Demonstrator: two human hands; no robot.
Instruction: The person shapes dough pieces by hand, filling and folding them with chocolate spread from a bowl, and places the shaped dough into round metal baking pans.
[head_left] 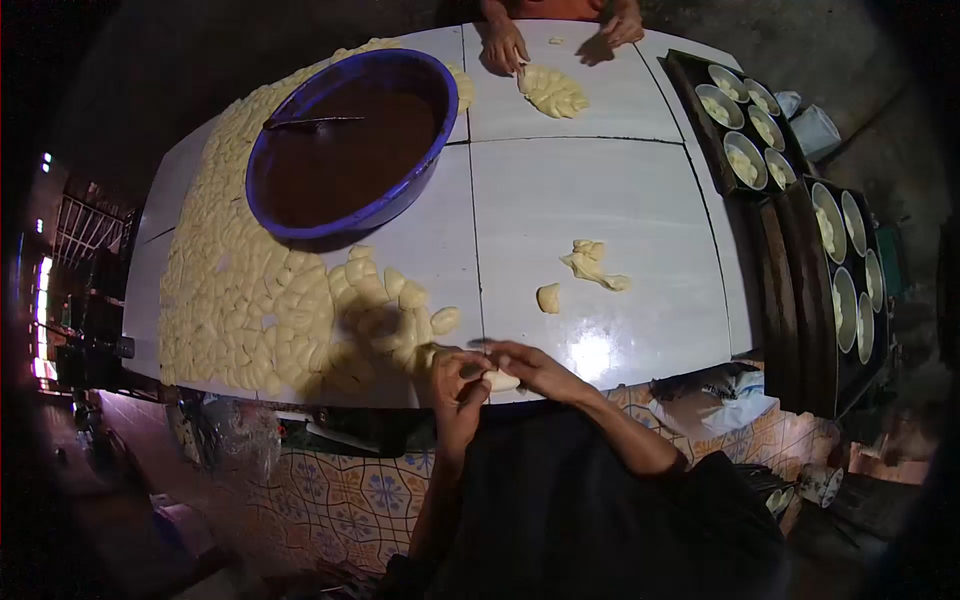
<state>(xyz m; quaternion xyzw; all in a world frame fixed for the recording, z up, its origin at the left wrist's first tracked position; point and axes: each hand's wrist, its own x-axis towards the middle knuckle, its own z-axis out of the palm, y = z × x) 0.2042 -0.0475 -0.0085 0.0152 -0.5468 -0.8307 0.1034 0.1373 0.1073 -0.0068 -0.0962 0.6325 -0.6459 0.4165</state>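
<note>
At the table's near edge my left hand and my right hand come together around a small pale piece of dough. Both hands have their fingers closed on it, and part of the dough is hidden by them. Just to the left, many flattened dough pieces cover the white tabletop, some overlapping. Ahead and to the right lie a small dough lump and a larger torn piece of dough.
A blue basin of brown filling with a utensil stands on the table. Across from me, another person's hands work near a dough mass. Dark trays on the right carry round tins with dough inside.
</note>
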